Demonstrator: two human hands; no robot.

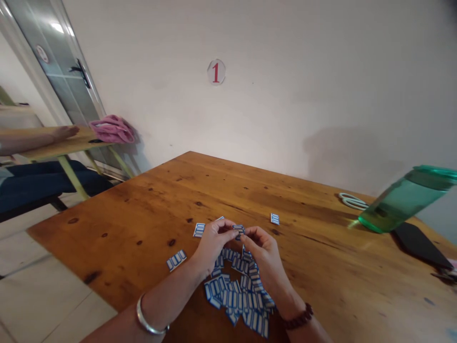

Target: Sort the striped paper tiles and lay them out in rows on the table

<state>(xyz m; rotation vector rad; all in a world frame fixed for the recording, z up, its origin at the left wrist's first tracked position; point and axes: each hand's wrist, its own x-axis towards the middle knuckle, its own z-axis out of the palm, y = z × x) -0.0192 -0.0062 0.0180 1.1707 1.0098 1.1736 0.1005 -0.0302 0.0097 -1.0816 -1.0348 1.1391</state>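
Note:
Between both hands, over the wooden table, is a small flat piece (238,229) with a blue-and-white striped pattern. My left hand (213,243) pinches its left side, thumb against fingers. My right hand (263,245) pinches its right side the same way. Just below the hands lies a loose pile of the same blue-and-white pieces (243,299), many overlapping. A few stand apart: one piece (176,260) to the left, another piece (199,230) beside my left hand, and a single piece (274,218) beyond my right hand. What is printed on the pieces is too small to read.
The wooden table (150,209) meets a white wall. At right are a green bottle (403,202), a white cable (352,201) and a dark flat object (423,245). On another table at left rest a pink cloth (112,128) and another person's arm (32,139).

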